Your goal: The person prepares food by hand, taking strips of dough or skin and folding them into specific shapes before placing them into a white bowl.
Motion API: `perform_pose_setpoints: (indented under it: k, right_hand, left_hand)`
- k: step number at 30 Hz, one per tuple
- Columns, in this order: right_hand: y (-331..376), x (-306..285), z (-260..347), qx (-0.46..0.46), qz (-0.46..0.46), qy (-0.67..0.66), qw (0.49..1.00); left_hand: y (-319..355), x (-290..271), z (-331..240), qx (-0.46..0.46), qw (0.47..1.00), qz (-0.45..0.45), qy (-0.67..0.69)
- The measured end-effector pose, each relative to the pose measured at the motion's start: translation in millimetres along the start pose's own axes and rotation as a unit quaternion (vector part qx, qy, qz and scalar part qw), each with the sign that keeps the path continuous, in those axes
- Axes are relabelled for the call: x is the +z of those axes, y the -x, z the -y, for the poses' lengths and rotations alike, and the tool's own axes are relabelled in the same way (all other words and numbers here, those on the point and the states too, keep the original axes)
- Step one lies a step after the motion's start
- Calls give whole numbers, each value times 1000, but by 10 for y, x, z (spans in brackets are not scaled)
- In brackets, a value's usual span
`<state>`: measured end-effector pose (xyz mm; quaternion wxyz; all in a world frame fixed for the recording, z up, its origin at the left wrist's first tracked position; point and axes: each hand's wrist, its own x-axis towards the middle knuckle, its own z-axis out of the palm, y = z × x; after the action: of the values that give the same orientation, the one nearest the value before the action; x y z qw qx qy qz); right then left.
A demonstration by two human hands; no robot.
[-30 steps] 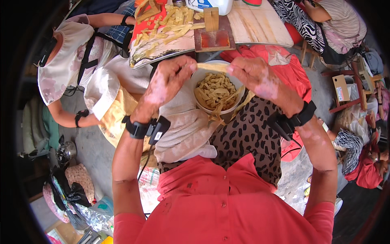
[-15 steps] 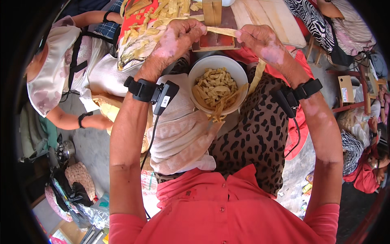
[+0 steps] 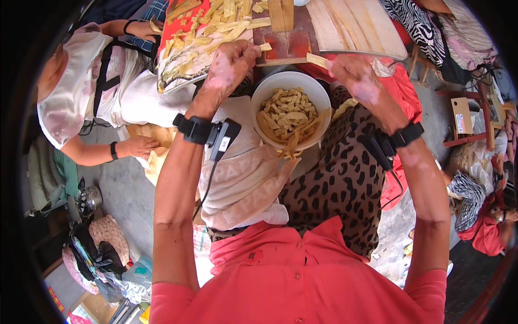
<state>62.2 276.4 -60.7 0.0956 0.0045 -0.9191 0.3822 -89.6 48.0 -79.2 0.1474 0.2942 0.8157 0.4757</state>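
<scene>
My left hand (image 3: 233, 63) is closed, with the pale end of a short yellowish piece (image 3: 265, 47) poking out past its fingertips. Across a gap, my right hand (image 3: 353, 75) pinches a yellowish dried strip (image 3: 317, 60) whose end points left. Its lower part (image 3: 344, 108) hangs below that hand against the patterned trousers. Between and below both hands stands a white bucket (image 3: 260, 89), holding many short yellowish pieces (image 3: 288, 110) and longer strips draped over its near rim. An upright wooden block (image 3: 281, 16) on a reddish-brown base (image 3: 302, 40) is just beyond my hands.
A board (image 3: 186, 59) heaped with yellowish strips lies at the far left, and a pale wooden board (image 3: 356, 27) at the far right. A co-worker (image 3: 70, 102) sits at my left. A towel (image 3: 243, 183) covers my left leg; a red cloth (image 3: 402, 102) hangs at right.
The strip that spanned both hands is now in two separate parts, one in each hand. My hands have come down slightly, the right one more. The co-worker's far hand has shifted left, holding a small piece.
</scene>
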Motion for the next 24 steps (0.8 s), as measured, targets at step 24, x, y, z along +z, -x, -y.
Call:
perform_pose_setpoints:
  k: [24]
  right_hand:
    - [1799, 517, 1107, -162, 69, -105, 979]
  left_hand:
    - [2236, 284, -817, 117, 959, 231, 111]
